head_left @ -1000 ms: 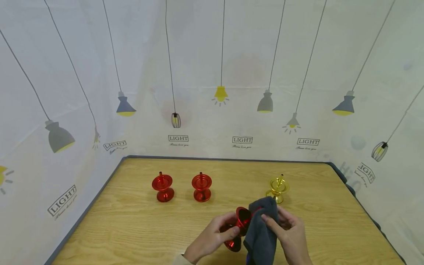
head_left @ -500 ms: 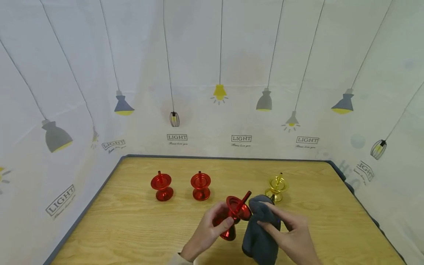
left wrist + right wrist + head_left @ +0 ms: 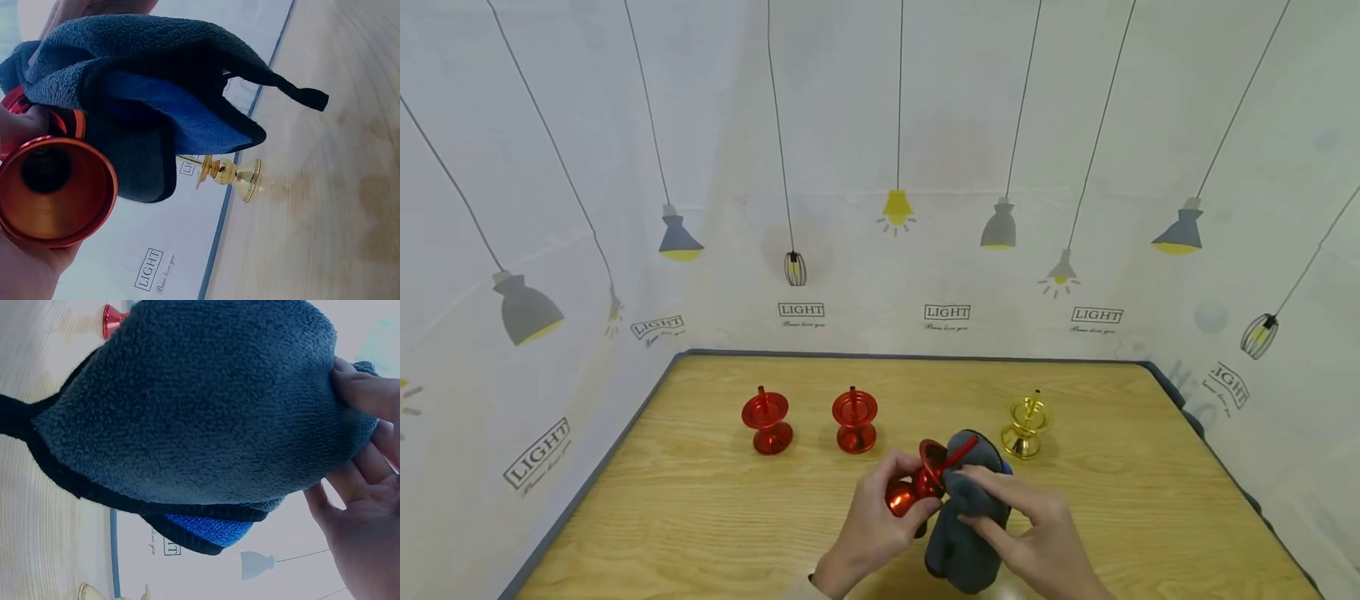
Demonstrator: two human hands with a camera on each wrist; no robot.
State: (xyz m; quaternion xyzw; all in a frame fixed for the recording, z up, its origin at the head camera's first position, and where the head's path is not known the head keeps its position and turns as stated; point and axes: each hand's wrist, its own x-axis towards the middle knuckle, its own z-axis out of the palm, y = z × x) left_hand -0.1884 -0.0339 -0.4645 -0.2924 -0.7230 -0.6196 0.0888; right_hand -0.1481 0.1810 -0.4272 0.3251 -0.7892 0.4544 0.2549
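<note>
My left hand (image 3: 872, 521) grips a shiny red metal candle holder (image 3: 901, 498) by its waist and base, tilted so its dish and spike lean right. In the left wrist view the hollow underside of its base (image 3: 81, 212) faces the camera. My right hand (image 3: 1037, 529) pinches a bunched grey-blue cloth (image 3: 966, 554) between thumb and fingers. The cloth lies right at the dish's edge, behind and below the spike. Its blue reverse side and black edging show in the left wrist view, with a loop dangling from one corner. The cloth hides part of the dish.
Two more red candle holders (image 3: 771, 425) (image 3: 855, 421) stand upright at the back left of the wooden table (image 3: 700, 517). A gold candle holder (image 3: 1026, 429) stands at the back right, just beyond the cloth. A white backdrop (image 3: 850, 125) printed with lamps encloses the table.
The cloth came off the red candle holder's spike, baring it, then moved left against the dish. My left hand has turned the candle holder, tipping its spike further right.
</note>
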